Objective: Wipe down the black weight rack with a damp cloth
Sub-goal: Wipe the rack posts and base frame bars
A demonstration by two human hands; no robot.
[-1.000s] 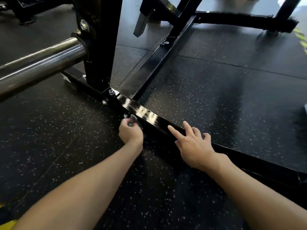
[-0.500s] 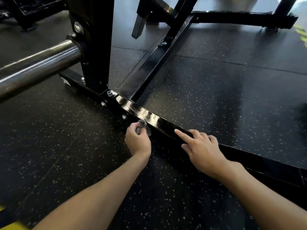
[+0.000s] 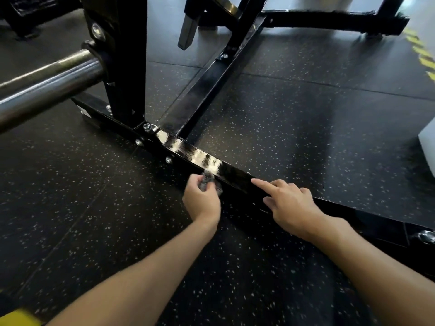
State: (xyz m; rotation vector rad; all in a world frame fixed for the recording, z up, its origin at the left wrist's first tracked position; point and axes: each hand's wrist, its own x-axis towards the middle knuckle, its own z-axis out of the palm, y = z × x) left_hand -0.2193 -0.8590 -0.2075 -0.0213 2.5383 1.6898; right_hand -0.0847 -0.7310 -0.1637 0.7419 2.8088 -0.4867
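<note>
The left hand (image 3: pixel 201 202) holds the wadded damp cloth (image 3: pixel 207 182), fingers curled round it, against the near face of the weight rack's base rail (image 3: pixel 237 178). It has travelled toward 4 o'clock, clear of the side bolt (image 3: pixel 168 160). The right hand (image 3: pixel 292 204) rests on the rail, fingers loosely extended. The stretch toward 4 o'clock likely remains unwiped.

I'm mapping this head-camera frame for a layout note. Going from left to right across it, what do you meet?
chrome bar → black upright post → left hand gripping the cloth → right hand touching the base rail → yellow floor stripes
</note>
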